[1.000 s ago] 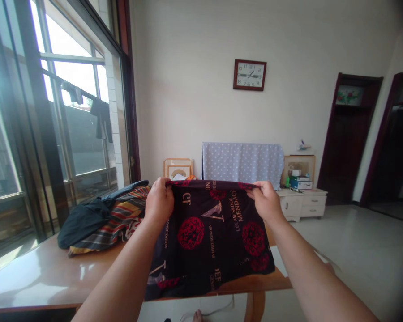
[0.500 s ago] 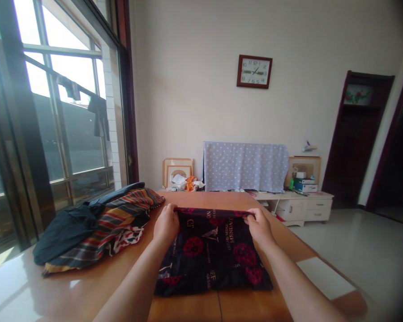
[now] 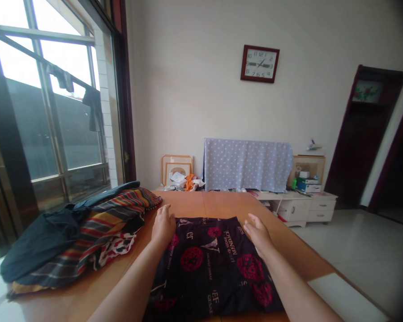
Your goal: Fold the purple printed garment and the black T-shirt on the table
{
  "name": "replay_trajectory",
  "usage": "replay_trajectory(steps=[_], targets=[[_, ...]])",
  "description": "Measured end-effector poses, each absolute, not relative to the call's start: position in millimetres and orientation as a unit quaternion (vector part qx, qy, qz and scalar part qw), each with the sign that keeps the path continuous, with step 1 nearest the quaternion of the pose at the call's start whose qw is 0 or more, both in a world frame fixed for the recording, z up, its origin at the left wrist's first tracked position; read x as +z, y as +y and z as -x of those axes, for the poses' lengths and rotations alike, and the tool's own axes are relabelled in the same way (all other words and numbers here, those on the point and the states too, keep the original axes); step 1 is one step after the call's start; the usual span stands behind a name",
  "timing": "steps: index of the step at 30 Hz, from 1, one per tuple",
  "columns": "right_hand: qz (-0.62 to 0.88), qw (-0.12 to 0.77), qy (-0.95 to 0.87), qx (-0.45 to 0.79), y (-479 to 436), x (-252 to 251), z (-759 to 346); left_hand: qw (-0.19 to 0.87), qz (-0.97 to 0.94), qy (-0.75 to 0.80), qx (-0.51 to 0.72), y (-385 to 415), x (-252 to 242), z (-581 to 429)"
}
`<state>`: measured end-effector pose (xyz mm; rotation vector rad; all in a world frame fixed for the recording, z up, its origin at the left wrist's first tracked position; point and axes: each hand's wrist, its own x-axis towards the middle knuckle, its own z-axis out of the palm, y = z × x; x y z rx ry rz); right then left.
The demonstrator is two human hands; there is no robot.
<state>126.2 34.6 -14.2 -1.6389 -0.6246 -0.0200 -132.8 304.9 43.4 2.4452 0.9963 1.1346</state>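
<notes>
A black folded garment (image 3: 208,268) with red round flower prints and pale lettering lies flat on the wooden table (image 3: 221,201). Beside its far left corner is my left hand (image 3: 164,227), fingers stretched out and holding nothing. My right hand (image 3: 258,231) is at the far right corner, its fingers apart and empty; whether either hand still touches the cloth's edge I cannot tell. The garment's near edge runs toward the bottom of the view, between my forearms.
To the left lies a pile of clothes (image 3: 87,237), dark blue, striped, and red-and-white. A pale sheet (image 3: 345,295) is on the table's right side. Behind stand a white cabinet (image 3: 319,208) and something under a dotted blue cloth (image 3: 246,164). A window is at left.
Both hands have let go of the garment's far edge, which was raised and pinched at two corners. It now lies flat. The view has shifted slightly.
</notes>
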Motion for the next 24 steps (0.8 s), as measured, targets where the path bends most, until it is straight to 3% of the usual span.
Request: replay_trajectory(steps=[4,17,24], targets=[[0.699,0.683,-0.205,0.051,39.0,-22.5,-133.5,0.139,-0.864,0.356,0.327,308.9,29.4,135.6],[0.792,0.533,-0.274,0.116,62.9,-9.9,-130.8,0.167,-0.946,0.248,0.126,316.2,-11.8,121.4],[0.822,0.461,-0.303,0.141,66.9,-10.4,-138.2,0.211,-0.872,0.383,0.219,357.9,-3.1,136.3]])
